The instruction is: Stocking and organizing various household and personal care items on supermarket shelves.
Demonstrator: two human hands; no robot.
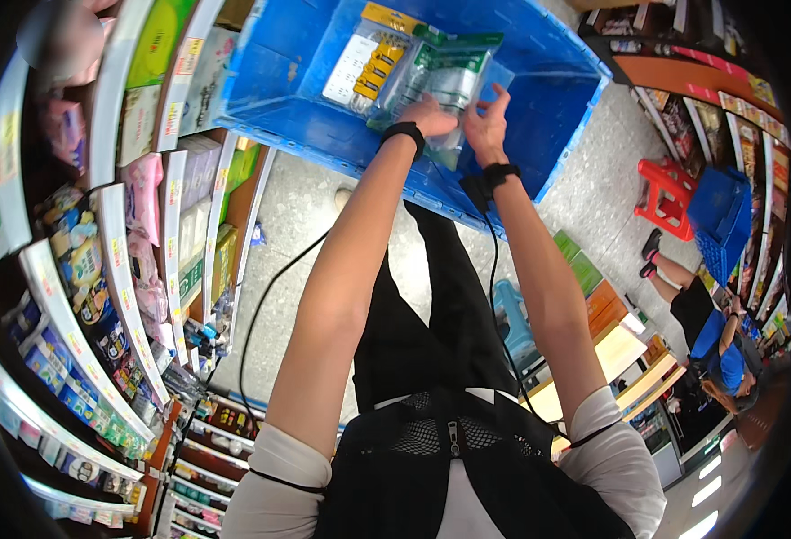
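Note:
Both of my hands are inside a large blue plastic crate (544, 128). My left hand (429, 120) rests against clear plastic packets with green trim (459, 67); whether its fingers grip one is hard to tell. Close beside it, my right hand (486, 128) has its thumb and forefinger spread at the packets' right edge, with nothing visible between them. Left of the packets lies a flat package with white panels and yellow pieces (378, 67) under a yellow header card (390, 18). Each wrist wears a black band.
Shelves of packaged goods (146, 263) line the left side. A black cable (250, 323) hangs by my left arm. To the right stand a red plastic stool (665, 195), a blue basket (719, 215), a light-blue stool (513, 320) and a person in a blue top (726, 350).

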